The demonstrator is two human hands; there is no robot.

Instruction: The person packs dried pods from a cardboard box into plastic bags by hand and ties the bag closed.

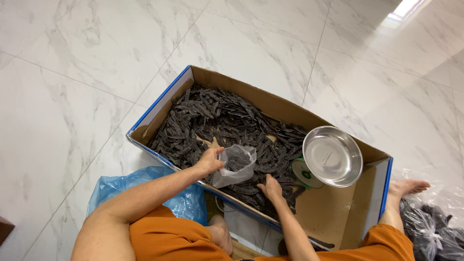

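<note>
L hand (210,161) grip shut on clear bag (235,165); R hand (271,188) flat, open on dark pods (217,118) in box (159,101).

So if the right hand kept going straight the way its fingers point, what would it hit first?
The right hand lies palm down on the heap of dark dried strips, fingers pointing up-left toward the clear plastic bag held by the left hand. It would probably meet that bag first, though depth is hard to judge.

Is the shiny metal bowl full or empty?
Empty. The metal bowl sits on a small scale inside the cardboard box, and its shiny bottom shows bare, with none of the dark dried pieces in it.
</note>
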